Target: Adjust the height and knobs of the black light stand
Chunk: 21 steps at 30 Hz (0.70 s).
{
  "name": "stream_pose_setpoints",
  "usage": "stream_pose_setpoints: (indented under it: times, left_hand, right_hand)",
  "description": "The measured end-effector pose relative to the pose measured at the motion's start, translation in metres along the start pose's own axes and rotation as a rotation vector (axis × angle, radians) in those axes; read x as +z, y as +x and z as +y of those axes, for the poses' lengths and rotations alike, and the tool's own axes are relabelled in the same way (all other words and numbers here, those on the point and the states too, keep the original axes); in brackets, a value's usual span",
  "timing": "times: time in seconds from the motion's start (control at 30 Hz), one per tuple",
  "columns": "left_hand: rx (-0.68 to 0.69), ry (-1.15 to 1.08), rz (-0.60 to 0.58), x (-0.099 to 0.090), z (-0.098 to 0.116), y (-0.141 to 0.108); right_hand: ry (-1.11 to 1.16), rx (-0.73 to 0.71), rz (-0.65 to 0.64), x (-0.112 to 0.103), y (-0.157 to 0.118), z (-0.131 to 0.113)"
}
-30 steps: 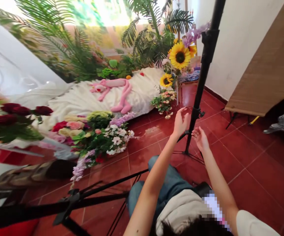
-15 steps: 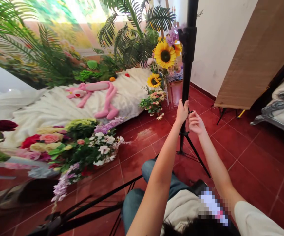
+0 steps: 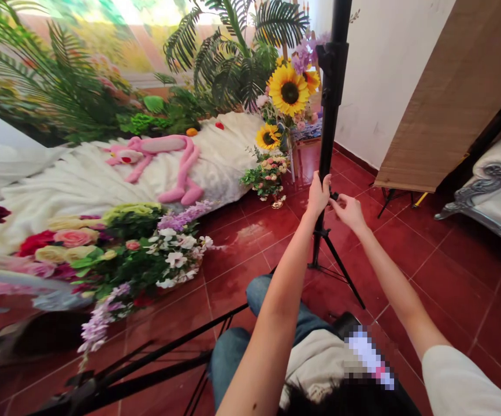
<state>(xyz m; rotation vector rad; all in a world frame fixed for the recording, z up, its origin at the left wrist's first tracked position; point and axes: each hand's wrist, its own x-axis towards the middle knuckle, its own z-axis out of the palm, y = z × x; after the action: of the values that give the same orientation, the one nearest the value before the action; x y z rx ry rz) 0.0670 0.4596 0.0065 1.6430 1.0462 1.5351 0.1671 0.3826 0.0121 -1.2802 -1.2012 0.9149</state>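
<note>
The left hand (image 3: 318, 195) gripped the black tripod stand (image 3: 329, 127) firmly, apparently to steady it, while the right hand (image 3: 349, 212) — fingers nearly closed — pinched a small knob (image 3: 334, 196) (on the pole itself).

Left hand (image 3: 318, 195), one; right hand (image 3: 349, 212), one; black tripod stand (image 3: 329, 133), one; sunflowers (image 3: 289, 91), three; pink plush toy (image 3: 155, 145), one; silver-framed white chair (image 3: 493, 185), one; bamboo screen (image 3: 458, 104), one; palm plants (image 3: 237, 63), two; floor bouquets (image 3: 146, 260), two.
</note>
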Motion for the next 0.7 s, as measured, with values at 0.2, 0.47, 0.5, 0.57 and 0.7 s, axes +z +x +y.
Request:
stream_pose_setpoints:
  times: [0.2,0.47,0.5,0.57,0.7]
  left_hand:
    - [-0.021,-0.005,0.015,0.000,0.004,-0.003]
    - [0.007,0.018,-0.003,0.001,0.001,-0.003]
    - [0.014,0.017,0.006,0.001,0.000,-0.004]
    - [0.022,0.010,0.018,0.002,-0.002,-0.004]
    - [0.027,-0.012,-0.004,0.003,-0.007,-0.003]
  right_hand:
    - [-0.371,-0.446,0.116,-0.009,-0.019,-0.008]
    - [-0.059,-0.671,0.189,0.004,0.056,-0.073]
    - [-0.068,-0.691,0.161,0.008,0.069,-0.083]
    - [-0.122,-0.719,0.100,0.017,0.089,-0.099]
    - [-0.283,-0.743,0.029,0.025,0.108,-0.109]
